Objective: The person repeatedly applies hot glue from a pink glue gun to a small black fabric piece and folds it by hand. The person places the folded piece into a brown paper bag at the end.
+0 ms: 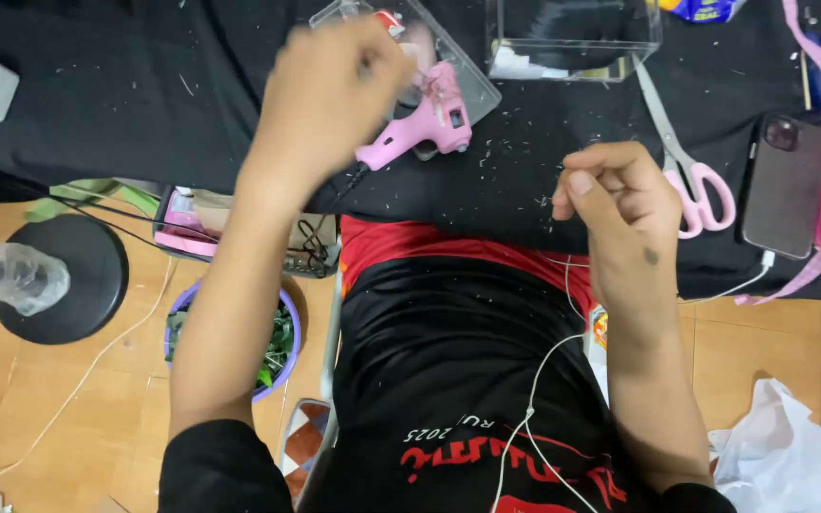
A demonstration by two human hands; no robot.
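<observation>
Your black-and-red shirt (448, 380) fills the foreground, one white cord (534, 399) trailing down its front, as your two bare hands work above the black cloth-covered table (97, 114). Your left hand (334, 95) is raised and blurred, fingers bunched closed over something too small and smeared to make out; whether it pinches anything cannot be told. Your right hand (620, 204) hovers lower, fingers curled in and thumb pressed to fingertip in a tight pinch, though what it grips is too fine to see. One pink glue gun (425, 128) lies on the table just beyond and beside your left hand, between the two hands, its nozzle pointing toward the table's near edge. One pair of pink-handled scissors (686, 171) rests just beside your right hand, handles toward you. Two clear plastic boxes sit farther back: one tilted box (472, 81) behind the glue gun, one upright box (572, 38) next to it. One dark phone (783, 185) lies face down right of the scissors. One purple bowl of green leaves (282, 347) sits on the floor below your left forearm, near one round black stand base (64, 275).
</observation>
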